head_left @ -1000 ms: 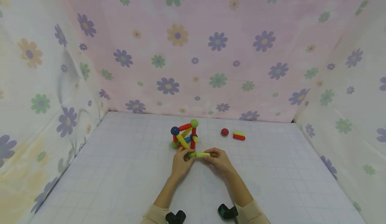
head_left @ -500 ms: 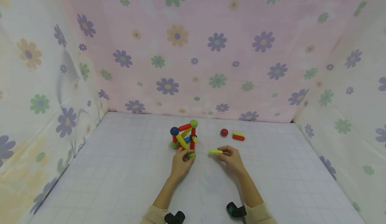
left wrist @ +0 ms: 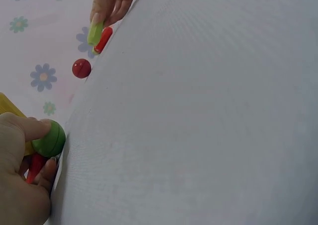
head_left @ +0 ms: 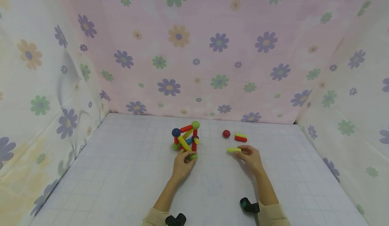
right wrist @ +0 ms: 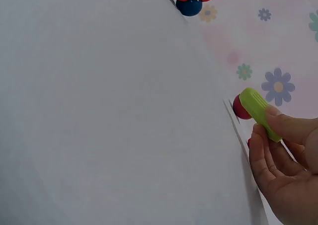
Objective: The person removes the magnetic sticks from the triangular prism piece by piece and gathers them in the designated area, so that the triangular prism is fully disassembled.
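Note:
A small structure of coloured rods and balls [head_left: 186, 139] stands mid-table. My left hand [head_left: 183, 163] grips its near green ball [head_left: 192, 157], the same green ball [left wrist: 49, 139] sitting between thumb and fingers in the left wrist view. My right hand [head_left: 250, 157] pinches a lime-green rod [head_left: 233, 149] just above the table, to the right of the structure; in the right wrist view the lime-green rod [right wrist: 260, 113] is held between thumb and fingertips. A loose red ball [head_left: 226, 133] and a red and lime rod pair [head_left: 240, 137] lie just beyond it.
The white gridded table [head_left: 121, 172] is closed in by flowered cloth walls [head_left: 194, 50] at the back and both sides. The structure's blue ball [right wrist: 189, 6] shows at the top of the right wrist view.
My right hand pulled the lime-green rod off the green ball and carried it right, toward the red ball and rod pair. My left hand stayed on the green ball.

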The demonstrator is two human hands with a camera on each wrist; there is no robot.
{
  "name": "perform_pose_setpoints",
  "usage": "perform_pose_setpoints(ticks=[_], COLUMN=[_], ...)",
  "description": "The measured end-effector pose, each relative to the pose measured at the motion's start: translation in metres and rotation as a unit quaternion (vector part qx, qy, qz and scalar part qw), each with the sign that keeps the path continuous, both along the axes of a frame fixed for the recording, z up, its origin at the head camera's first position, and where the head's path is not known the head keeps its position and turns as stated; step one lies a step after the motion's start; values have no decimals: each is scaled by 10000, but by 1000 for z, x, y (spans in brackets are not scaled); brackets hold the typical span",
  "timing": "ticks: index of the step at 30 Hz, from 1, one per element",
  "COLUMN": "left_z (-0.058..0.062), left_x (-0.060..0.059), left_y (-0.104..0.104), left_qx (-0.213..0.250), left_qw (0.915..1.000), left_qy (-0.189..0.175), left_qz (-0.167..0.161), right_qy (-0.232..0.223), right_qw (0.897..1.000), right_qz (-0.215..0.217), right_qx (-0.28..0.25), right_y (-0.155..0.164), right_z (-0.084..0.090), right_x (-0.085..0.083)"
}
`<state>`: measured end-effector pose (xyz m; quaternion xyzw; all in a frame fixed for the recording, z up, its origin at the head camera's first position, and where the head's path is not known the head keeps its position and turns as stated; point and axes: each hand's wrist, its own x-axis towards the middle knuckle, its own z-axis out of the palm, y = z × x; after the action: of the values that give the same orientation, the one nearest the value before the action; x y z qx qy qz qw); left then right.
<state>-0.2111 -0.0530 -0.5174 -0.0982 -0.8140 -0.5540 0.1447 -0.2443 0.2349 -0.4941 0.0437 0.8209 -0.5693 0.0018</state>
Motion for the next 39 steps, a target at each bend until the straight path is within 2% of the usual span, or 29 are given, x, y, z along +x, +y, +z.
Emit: perform_pose_setpoints(ticks=[9, 20, 25, 32, 39], left_z=[-1, -1, -1, 0, 0], left_x=[0, 0, 1, 1, 2], left_y=[0, -1, -1, 0, 0], left_qx=[31, -7, -13, -17, 34], left_qw=[10000, 9999, 9999, 10000, 9999], left_qy=[-42, 81, 71, 53, 20], left_qz=[-66, -76, -74, -82, -102], right_qy=[-76, 2, 144, 84, 277], right_qw=[9991, 9984, 9959, 9933, 9894], right_qz=[-422, -479, -678, -841, -976], right_qx=[46, 315, 577, 786, 1038], right_y=[10, 18, 20, 21, 22], right_z=[-1, -3, -5, -6, -9], right_x=[-11, -21, -26, -31, -36])
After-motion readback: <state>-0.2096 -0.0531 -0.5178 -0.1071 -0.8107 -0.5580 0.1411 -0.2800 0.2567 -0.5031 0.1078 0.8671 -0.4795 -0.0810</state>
